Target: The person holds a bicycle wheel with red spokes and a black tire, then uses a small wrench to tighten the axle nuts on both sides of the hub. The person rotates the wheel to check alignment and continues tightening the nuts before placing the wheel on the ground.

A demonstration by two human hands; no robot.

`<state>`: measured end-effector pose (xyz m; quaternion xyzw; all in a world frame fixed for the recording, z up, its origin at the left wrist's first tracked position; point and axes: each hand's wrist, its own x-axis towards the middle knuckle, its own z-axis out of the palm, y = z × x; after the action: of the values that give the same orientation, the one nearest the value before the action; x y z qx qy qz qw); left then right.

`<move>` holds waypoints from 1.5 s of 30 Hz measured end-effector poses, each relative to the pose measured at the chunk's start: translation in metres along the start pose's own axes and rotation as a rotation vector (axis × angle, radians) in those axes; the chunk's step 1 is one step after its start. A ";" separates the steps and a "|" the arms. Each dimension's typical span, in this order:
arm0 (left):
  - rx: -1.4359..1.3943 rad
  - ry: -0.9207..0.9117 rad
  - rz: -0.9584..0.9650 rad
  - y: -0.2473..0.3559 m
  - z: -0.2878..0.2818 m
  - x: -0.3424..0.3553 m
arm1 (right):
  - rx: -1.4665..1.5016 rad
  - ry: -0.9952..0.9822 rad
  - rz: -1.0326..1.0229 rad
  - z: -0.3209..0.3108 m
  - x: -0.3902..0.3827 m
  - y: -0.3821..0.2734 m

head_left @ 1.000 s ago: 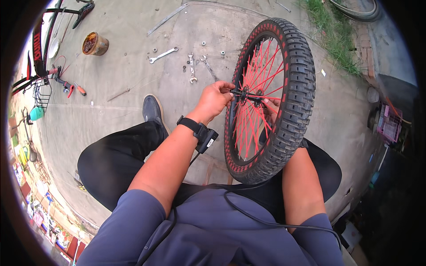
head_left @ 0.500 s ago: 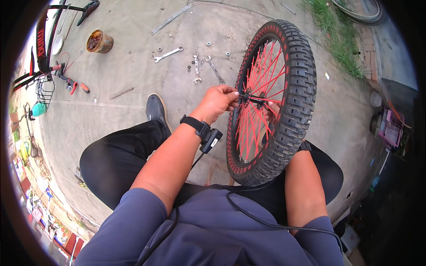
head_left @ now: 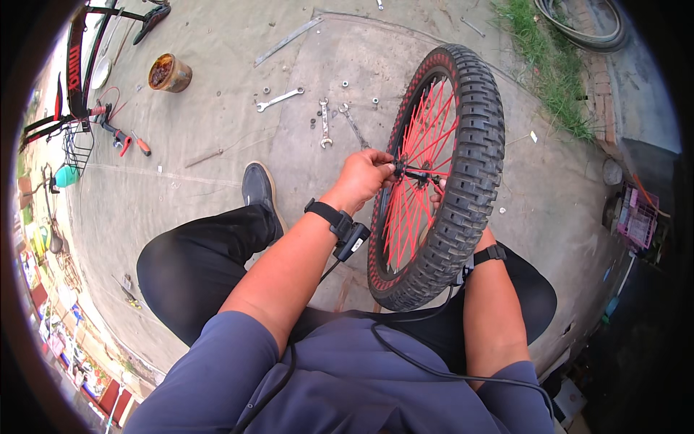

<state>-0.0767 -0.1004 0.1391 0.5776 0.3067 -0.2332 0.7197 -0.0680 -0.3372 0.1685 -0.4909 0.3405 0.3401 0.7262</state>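
Note:
A bicycle wheel (head_left: 473, 155) with a chunky black tyre, red spokes and a red-checked sidewall stands upright between my legs, tilted slightly. The fingertips of my left hand (head_left: 363, 179) are pinched together on the near-left end of its axle, beside the black hub (head_left: 417, 176). Behind the tyre and spokes is my right hand (head_left: 437, 192), its fingers closed at the other end of the axle and mostly hidden. Whether either hand holds a small nut on the axle cannot be made out.
On the concrete ahead lie several wrenches, among them a combination wrench (head_left: 280, 100), with a few loose nuts. A tub of brown grease (head_left: 170, 73) stands farther left, near a screwdriver (head_left: 142, 143) and a bicycle frame (head_left: 74, 69). Grass (head_left: 538, 72) edges the far right.
The wheel has turned a little more edge-on to me, and its top has dropped slightly. Both hands stay at the axle ends; the right one shows less behind the tyre.

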 end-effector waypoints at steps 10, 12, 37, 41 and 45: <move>0.050 -0.032 0.013 -0.002 0.014 0.000 | -0.195 -0.004 -0.194 -0.051 0.038 0.029; 0.043 -0.044 0.017 -0.005 0.018 -0.001 | -0.313 0.080 -0.178 -0.054 0.038 0.029; 0.085 -0.113 -0.034 -0.008 0.019 0.004 | -0.222 0.024 -0.246 -0.032 0.023 0.018; 0.035 -0.138 -0.120 -0.004 0.019 0.002 | -0.380 0.056 -0.322 -0.044 0.029 0.027; 0.027 -0.138 -0.161 -0.006 0.014 0.004 | -0.214 0.037 -0.234 -0.030 0.019 0.017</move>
<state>-0.0753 -0.1155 0.1345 0.5433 0.2986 -0.3334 0.7103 -0.0765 -0.3577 0.1365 -0.6079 0.2559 0.2784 0.6981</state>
